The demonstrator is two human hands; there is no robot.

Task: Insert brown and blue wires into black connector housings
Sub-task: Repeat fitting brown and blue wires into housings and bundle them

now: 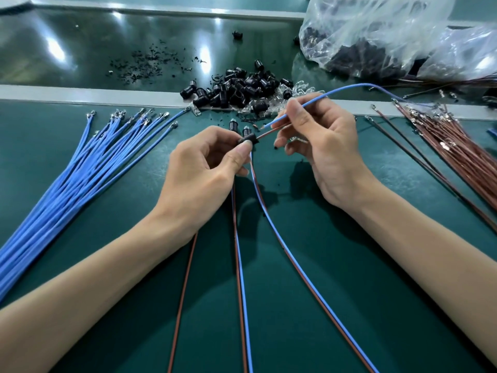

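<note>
Above green bench mat (336, 265), left hand (204, 168) pinches small black plastic connector housing (247, 140), right hand (322, 146) pinches thin blue wire (317, 99) and thin brown wire (269, 133), brown end touching housing, blue tip just beside it.

You're at a factory assembly station, the kind used for building wire harnesses. Your bench is covered by a green mat (336, 265), and past a pale rail (80, 92) runs a glossy green belt (80, 49) like a production line's. Stock is laid out in bulk: blue wires (67, 179) fanned at your left, brown wires (457, 146) bundled at your right, all tipped with metal terminals, loose black housings (242, 84) heaped ahead, and a clear bag (390, 36) holding more dark parts. Black scraps (142, 63) litter the belt.
</note>
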